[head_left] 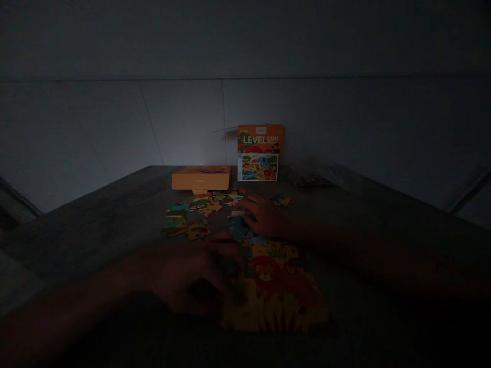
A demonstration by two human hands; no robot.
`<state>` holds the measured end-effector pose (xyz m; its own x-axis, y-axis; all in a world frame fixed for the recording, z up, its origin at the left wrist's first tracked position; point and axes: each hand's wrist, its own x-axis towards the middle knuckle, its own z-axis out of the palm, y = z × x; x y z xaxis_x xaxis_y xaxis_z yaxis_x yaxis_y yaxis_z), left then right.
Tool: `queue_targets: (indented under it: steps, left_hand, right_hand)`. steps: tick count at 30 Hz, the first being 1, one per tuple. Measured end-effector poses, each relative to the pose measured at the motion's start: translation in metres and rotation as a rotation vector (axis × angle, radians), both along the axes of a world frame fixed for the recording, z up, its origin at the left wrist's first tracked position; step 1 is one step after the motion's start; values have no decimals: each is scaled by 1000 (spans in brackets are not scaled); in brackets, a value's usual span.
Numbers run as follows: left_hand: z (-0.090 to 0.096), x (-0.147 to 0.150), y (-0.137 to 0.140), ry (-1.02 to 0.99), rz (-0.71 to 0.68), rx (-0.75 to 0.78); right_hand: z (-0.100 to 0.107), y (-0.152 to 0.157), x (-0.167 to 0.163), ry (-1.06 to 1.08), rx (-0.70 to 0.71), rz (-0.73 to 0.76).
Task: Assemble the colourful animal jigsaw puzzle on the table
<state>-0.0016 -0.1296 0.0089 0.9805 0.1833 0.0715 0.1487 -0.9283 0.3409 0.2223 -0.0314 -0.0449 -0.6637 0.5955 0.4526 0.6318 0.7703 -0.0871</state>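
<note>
A partly joined jigsaw puzzle [274,286] lies before me, with red lions on yellow ground and a blue section [240,228] at its far end. My left hand [192,276] is bent over the puzzle's left edge, fingers curved and apart, the tips at the pieces. Dim light hides whether a piece lies under them. Beyond it, my right hand [264,217] reaches in from the right over the blue section, thumb apart from the fingers. Loose puzzle pieces [207,204] lie scattered ahead and to the left, and a few pieces [282,201] sit past my right hand.
At the back of the grey table [115,214], an orange "LEVEL UP!" box [261,140] stands upright with a picture card [258,167] against its front. An orange box part [201,180] lies left of it, crumpled clear plastic [318,175] right. A wall [184,117] rises behind.
</note>
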Motion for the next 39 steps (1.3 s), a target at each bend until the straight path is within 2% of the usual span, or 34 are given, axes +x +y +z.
queue_targets:
  steps: [16,24,39]
  left_hand:
    - [2,1,-2,4,4,12]
    - [2,1,-1,32,-1,-43]
    - [2,2,-1,-2,-5,-53]
  right_hand:
    - [1,0,0,-11,0,4]
    - [-2,1,2,-4,4,2]
    - [0,0,1,-4,-9,-2]
